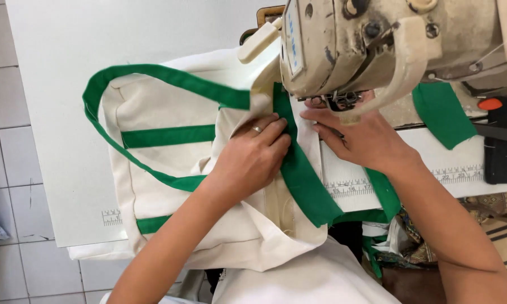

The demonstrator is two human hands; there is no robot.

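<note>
A cream canvas tote bag (pixel 163 107) with green straps lies on the white sewing table (pixel 51 84). My left hand (pixel 250 155), a ring on one finger, presses flat on the cream fabric beside a green strap (pixel 301 174) that runs toward the needle. My right hand (pixel 363 138) rests flat on the other side of that strap, its fingertips under the head of the beige sewing machine (pixel 377 45). The presser foot (pixel 343 101) sits just above my right fingers. A green handle loop (pixel 152 76) curves across the bag to the left.
A loose green fabric piece (pixel 442 112) lies right of the machine. An orange-and-black tool (pixel 504 138) stands at the far right. Printed ruler strips mark the table (pixel 456 174). Fabric scraps (pixel 388 247) pile below the table edge. Tiled floor (pixel 6 141) shows at left.
</note>
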